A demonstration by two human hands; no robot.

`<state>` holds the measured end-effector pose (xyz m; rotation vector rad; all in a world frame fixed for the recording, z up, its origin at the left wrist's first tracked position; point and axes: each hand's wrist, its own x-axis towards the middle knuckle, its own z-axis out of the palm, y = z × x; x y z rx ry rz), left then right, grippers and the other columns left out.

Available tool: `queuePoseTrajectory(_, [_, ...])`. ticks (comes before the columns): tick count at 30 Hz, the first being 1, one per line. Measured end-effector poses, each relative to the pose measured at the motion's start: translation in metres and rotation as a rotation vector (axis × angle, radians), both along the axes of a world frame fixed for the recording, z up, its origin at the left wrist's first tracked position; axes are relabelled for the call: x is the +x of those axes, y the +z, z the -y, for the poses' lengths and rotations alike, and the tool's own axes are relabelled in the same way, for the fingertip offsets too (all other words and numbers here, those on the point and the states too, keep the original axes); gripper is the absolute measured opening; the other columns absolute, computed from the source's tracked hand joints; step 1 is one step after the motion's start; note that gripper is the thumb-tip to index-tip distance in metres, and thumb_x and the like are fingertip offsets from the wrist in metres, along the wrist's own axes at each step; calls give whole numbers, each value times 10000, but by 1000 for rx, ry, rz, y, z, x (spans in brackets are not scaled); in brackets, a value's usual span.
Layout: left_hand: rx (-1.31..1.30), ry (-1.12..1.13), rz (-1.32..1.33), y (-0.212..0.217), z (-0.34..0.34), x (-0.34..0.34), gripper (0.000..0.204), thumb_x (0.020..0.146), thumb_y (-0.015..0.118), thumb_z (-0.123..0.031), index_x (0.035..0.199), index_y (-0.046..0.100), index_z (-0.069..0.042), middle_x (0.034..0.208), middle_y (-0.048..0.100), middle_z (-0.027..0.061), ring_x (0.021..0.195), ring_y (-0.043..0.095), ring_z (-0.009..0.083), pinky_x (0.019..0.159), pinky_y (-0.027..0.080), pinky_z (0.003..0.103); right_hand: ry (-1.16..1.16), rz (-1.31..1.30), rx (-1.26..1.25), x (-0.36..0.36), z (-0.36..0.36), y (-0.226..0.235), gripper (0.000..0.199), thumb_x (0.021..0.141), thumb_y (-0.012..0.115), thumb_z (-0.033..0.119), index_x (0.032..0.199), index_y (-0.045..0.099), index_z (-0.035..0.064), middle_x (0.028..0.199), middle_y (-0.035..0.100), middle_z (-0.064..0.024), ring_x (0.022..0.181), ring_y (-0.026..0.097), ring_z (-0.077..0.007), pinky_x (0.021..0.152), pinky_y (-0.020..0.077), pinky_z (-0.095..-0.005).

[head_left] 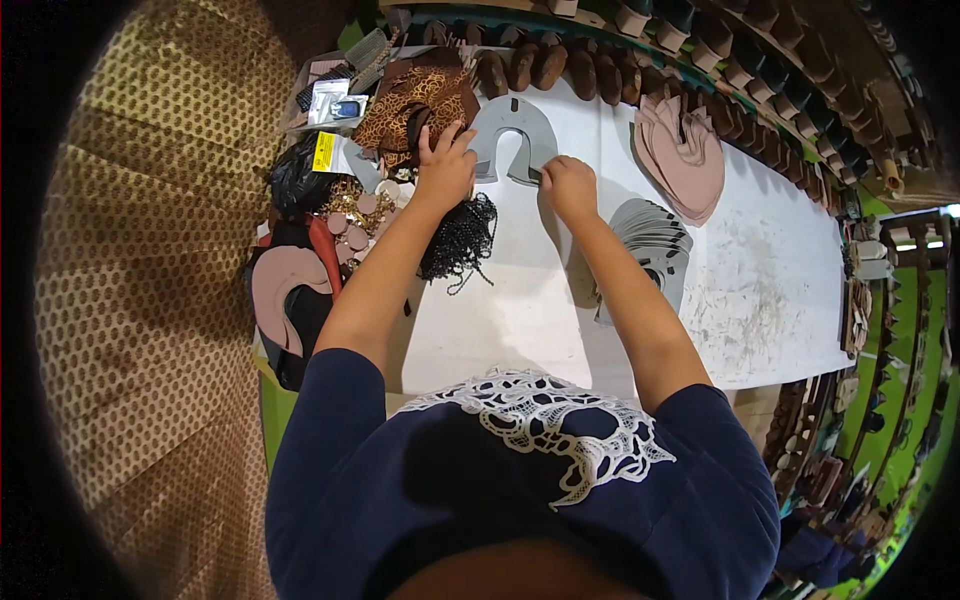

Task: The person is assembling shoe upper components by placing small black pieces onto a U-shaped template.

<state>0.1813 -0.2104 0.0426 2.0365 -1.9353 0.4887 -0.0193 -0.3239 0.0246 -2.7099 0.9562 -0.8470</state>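
1. My left hand [443, 165] lies spread, fingers open, flat on the left limb of the grey horseshoe-shaped piece [513, 135]. It presses the piece down rather than gripping it, I judge to keep it from sliding on the bench [520, 320].
2. My right hand [568, 187] is curled nearly closed, fingertips pinching the lower end of the piece's right limb. I cannot tell whether anything else is between the fingers.
3. The grey piece lies flat near the far edge of the bench, open end towards me, so both limbs are within reach of both hands.
4. A fanned stack of grey pieces [655, 245] lies just right of my right forearm, close at hand.
5. A pile of pink cut pieces [685, 160] lies farther right along the far edge, well apart from my hands.
6. A bunch of black beads [462, 240] sits under my left wrist, and a patterned brown cloth [418, 100] lies just beyond that hand at the left end.
7. A row of brown shoe soles [560, 68] stands behind the far edge.
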Motion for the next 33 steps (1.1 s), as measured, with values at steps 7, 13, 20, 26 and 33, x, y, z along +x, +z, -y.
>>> queuePoseTrajectory(7, [-97,-93,-55,18,-32,-36,55,726,647,-172,739,612,-131,1233,523,13,1233,389,252,1020,143,599,117,20,-135,-31,-34,21,48,740,611,105,776,610,73,817,600,-71,819,571,-270,793,441,-405])
queuePoseTrajectory(13, [-37,-294,-103,15,-113,-81,105,727,657,-191,777,585,-135,1228,525,20,1215,414,250,1011,148,597,301,-286,34,-99,-111,34,121,762,579,152,857,602,81,971,565,-63,1000,525,-233,975,349,-464])
queuePoseTrajectory(20, [236,-352,-194,15,-201,-122,139,713,673,-218,767,574,-137,1232,513,18,1235,387,243,1006,150,600,490,-320,193,-153,-168,45,146,735,623,146,863,591,83,956,560,-43,993,531,-234,944,379,-436])
queuePoseTrajectory(26, [391,-243,-359,21,-219,-147,242,777,618,-315,916,617,-116,1271,485,66,1247,371,282,1005,132,633,591,-281,389,-159,-189,40,214,771,620,205,930,597,63,1019,569,-81,1017,526,-265,928,388,-421])
queuePoseTrajectory(33, [279,-61,-291,-39,-169,-162,597,845,512,-318,1360,364,-54,1421,342,131,1319,302,278,1073,162,518,253,-274,243,-109,-187,-12,616,881,484,407,1331,374,2,1393,356,-195,1305,312,-350,1046,254,-509])
